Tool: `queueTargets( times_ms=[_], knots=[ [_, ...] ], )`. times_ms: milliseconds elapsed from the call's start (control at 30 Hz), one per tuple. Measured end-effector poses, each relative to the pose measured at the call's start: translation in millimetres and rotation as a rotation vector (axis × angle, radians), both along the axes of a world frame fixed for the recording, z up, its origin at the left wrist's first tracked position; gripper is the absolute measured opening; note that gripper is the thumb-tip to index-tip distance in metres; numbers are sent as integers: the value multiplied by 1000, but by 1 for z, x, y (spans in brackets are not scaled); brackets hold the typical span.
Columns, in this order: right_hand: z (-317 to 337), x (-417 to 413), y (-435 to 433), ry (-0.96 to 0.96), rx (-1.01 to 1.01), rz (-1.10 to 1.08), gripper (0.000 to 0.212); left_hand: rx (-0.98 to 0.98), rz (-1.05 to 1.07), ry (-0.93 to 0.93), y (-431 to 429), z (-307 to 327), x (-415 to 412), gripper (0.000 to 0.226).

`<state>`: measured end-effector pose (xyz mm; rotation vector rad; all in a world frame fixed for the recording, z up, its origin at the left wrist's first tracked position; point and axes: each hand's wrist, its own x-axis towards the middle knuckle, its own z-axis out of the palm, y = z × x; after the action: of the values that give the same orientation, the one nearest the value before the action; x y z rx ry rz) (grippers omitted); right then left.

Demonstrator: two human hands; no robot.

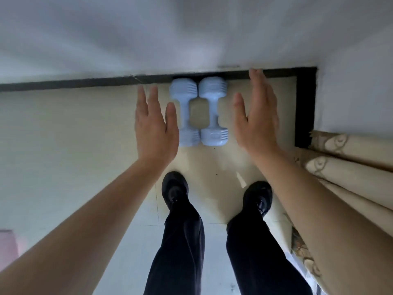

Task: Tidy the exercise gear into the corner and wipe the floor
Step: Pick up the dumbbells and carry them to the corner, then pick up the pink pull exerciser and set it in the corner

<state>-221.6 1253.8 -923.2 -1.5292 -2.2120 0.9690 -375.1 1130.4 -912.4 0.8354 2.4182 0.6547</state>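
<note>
Two pale blue dumbbells lie side by side on the cream floor, far ends against the black skirting: the left dumbbell [184, 107] and the right dumbbell [213, 109] touch each other. My left hand [154, 126] hovers flat just left of them, its thumb overlapping the left dumbbell's near end. On the other side my right hand [257, 116] is spread flat, apart from the right dumbbell. Both hands hold nothing.
The black skirting [85, 84] runs along the white wall and turns at the corner [306, 86] on the right. A patterned beige curtain [348, 158] hangs at right. My two black shoes [174, 188] stand behind the dumbbells. Something pink [7, 243] lies at the left edge.
</note>
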Motion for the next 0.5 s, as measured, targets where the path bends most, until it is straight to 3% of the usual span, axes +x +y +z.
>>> queueTargets(
  times_ms=[133, 367, 500],
  knots=[
    [155, -14, 24, -29, 272, 127, 58, 87, -99, 238, 17, 151, -15, 63],
    [475, -67, 60, 147, 652, 155, 59, 431, -131, 618, 51, 482, -83, 62],
    [630, -87, 50, 254, 890, 201, 57, 525, -93, 772, 30, 649, -98, 62]
  ],
)
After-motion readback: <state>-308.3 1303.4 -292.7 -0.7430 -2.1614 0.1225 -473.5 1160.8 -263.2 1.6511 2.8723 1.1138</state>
